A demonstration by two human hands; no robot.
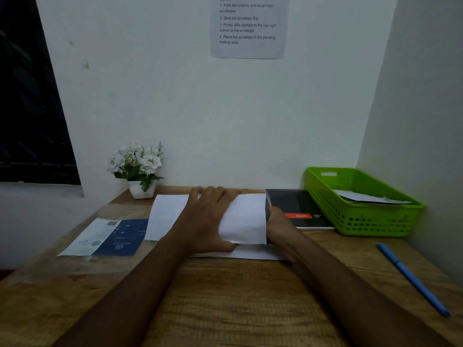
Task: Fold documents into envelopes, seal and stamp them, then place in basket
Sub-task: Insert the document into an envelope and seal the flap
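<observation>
At the far left of the tabletop (225,296) lay a blue-and-white printed sheet (110,236), with a white flower pot (141,189) behind it. The left hand (208,219) lay flat, fingers spread, pressing the white document (240,219) onto the tabletop; its grip was open and closed around nothing. The right hand (278,229) gripped the document's right edge, though how tightly could not be told, as the paper hid its fingertips. The step appeared to be folding. To do it well: align both edges, hold the sheet still with the left palm, then run 1 firm crease. Right of the hands lay a black notebook (300,209), then the green basket (360,204), which held paper, and a blue pen (413,279).
</observation>
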